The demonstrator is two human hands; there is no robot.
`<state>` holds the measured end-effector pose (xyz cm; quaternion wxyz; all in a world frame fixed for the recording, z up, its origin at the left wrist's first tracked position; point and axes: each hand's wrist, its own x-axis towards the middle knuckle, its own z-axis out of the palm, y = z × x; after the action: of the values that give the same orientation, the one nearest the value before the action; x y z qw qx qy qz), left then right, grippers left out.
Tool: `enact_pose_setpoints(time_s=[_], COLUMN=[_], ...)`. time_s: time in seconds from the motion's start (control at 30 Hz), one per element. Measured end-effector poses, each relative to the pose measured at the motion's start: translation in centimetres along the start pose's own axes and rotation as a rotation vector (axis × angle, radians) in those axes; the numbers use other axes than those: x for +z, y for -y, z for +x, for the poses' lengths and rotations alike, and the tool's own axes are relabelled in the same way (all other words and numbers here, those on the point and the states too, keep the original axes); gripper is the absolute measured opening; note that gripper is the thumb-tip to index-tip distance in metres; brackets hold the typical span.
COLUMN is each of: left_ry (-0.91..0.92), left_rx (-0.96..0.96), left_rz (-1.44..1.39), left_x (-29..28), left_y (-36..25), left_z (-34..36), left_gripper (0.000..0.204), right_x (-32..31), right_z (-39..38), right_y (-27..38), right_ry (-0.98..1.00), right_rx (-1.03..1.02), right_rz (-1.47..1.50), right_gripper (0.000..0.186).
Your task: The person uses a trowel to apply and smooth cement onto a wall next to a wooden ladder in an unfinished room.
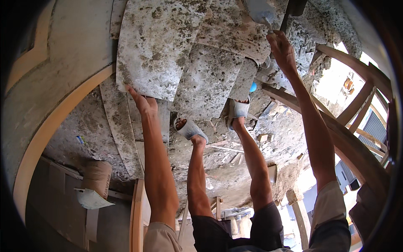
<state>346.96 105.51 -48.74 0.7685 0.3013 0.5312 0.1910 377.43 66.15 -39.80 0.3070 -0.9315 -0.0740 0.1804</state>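
My left hand (145, 103) grips the lower left corner of a pale board (153, 46), heavily spotted with dried mortar or dirt. It lies over several similar speckled boards (203, 80) beneath me. My right hand (281, 48), raised at the upper right, is closed on the handle of a grey metal trowel (258, 10) whose blade reaches the top edge. A dark flat shape beside the blade is too unclear to name. My feet, in grey slide sandals (191, 130), stand just below the boards.
A plastered wall (67, 54) with a wooden trim is on the left, above a paper sack (96, 178). Timber beams (352, 143) line the right side beside a bright opening. Rubble and wood scraps (226, 149) litter the floor, and a small blue object (252, 87) lies near my right foot.
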Motion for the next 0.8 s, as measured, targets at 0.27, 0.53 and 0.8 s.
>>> enact_pose_setpoints(time_s=[0.27,0.53,0.8], left_ry=[0.047,0.047,-0.436], left_rx=[-0.101,0.024,0.338], left_rz=[-0.037,0.098,0.43], left_x=[2.1,4.0,3.0], left_y=[-4.2,-9.7,-17.4], left_z=[-7.3,-11.3,-32.6], left_gripper=[0.097,0.098,0.09], right_x=[-0.2,-0.4,-1.7], right_z=[-2.7,-3.5,0.7], right_y=[0.3,2.6,5.7], right_ry=[0.012,0.061,0.092], right_rx=[0.075,0.132,-0.237], right_rz=[-0.053,-0.02,-0.116], right_gripper=[0.055,0.052,0.043])
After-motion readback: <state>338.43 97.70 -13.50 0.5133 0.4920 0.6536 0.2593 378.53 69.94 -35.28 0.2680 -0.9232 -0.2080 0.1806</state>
